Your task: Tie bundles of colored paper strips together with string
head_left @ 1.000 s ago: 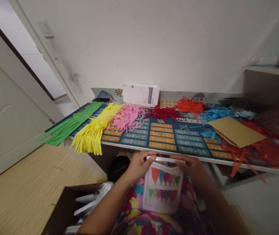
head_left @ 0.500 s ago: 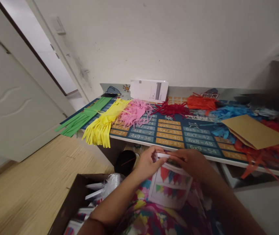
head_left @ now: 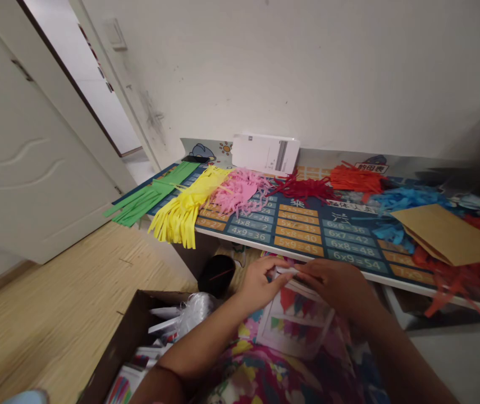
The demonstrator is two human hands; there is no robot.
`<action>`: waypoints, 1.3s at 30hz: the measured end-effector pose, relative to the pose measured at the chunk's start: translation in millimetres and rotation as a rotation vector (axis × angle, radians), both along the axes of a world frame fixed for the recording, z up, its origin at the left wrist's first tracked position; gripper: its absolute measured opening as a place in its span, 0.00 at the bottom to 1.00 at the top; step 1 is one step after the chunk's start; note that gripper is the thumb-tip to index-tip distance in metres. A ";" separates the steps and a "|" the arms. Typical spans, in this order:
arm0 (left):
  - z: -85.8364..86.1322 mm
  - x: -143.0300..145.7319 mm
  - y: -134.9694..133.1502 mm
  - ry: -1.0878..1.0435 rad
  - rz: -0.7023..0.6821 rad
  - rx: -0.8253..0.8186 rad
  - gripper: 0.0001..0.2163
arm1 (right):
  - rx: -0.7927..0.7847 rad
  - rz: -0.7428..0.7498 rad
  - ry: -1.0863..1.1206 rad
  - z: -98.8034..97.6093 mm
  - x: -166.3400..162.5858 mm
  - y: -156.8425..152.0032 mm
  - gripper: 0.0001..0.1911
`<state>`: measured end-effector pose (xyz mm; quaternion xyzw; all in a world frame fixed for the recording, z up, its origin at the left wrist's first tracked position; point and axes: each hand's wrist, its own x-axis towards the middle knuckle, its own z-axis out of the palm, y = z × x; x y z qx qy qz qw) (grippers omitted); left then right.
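Note:
A clear plastic bag point(head_left: 294, 328) with a white card printed with colourful bunting hangs over my lap, in front of the table edge. My left hand point(head_left: 263, 283) pinches the bag's top edge on its left side, thumb and fingers pressed together. From the right, my right hand point(head_left: 334, 283) grips the same top edge, its fingertips close to the left thumb. A white strip shows between the fingertips of both hands. The far side of the bag's top is hidden behind my fingers.
Tassel bundles lie across the table: green point(head_left: 153, 193), yellow point(head_left: 189, 205), pink point(head_left: 242, 191), dark red point(head_left: 305, 188), orange point(head_left: 357, 178) and blue point(head_left: 410, 199). A brown envelope point(head_left: 450, 233) rests on red strips at right. At lower left, a cardboard box point(head_left: 115, 342) holds similar packets.
The view has shifted slightly, so the table items appear further right. My fingers have drawn closer at the bag's top, where the mouth showed more widely before.

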<state>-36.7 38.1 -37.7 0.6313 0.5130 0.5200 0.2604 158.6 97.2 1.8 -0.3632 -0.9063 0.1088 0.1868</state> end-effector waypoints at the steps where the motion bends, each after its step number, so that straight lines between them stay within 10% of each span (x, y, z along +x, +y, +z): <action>1: 0.2 -0.2 -0.3 0.004 -0.006 0.017 0.09 | -0.003 0.006 -0.002 0.0 -0.9 -0.5 0.17; 10: -3.7 -16.0 1.4 0.478 -0.082 0.350 0.12 | -0.336 0.096 0.135 3.0 24.8 14.6 0.14; 18: 36.9 -3.7 19.6 1.107 -0.241 0.390 0.22 | -0.414 0.097 0.267 8.2 24.8 9.7 0.10; 27: 47.3 -8.2 22.6 1.233 -0.264 0.408 0.19 | -0.695 -0.220 0.820 -52.7 37.6 -28.5 0.21; 39: 67.0 8.0 29.6 1.315 -0.518 0.358 0.21 | -0.485 -0.177 0.709 -44.5 34.9 -43.9 0.13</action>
